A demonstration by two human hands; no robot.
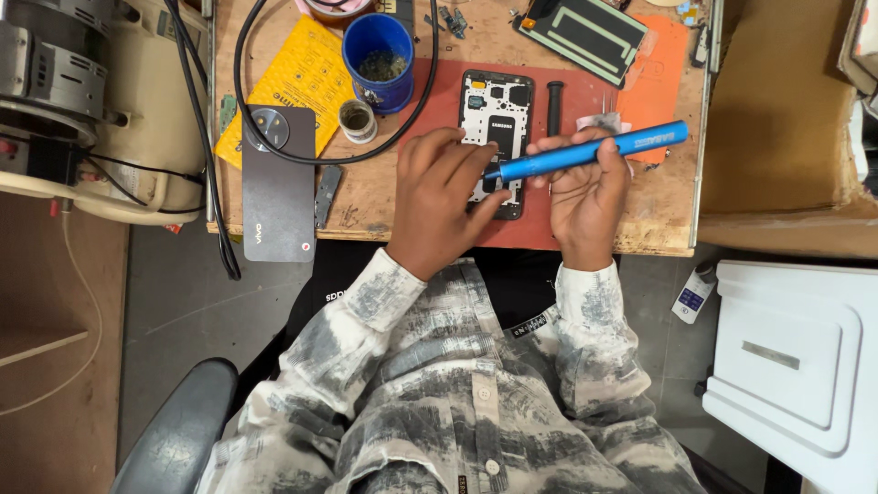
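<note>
An opened black phone (495, 112) with its back removed lies on a red mat (585, 101) on the wooden bench. My left hand (441, 197) rests over the phone's lower left part, fingers pressing on it. My right hand (585, 197) grips a blue pen-shaped electric screwdriver (599, 149), held nearly level, with its tip pointing left onto the phone's lower half. The lower part of the phone is hidden under my hands.
A dark phone back cover (277, 197) overhangs the bench edge at left, beside a yellow mat (297, 78). A blue cup (378, 57), a small round jar (357, 119), black cables (240, 82), a black rod (554, 105) and a display panel (585, 35) lie behind. A white box (796, 357) stands right.
</note>
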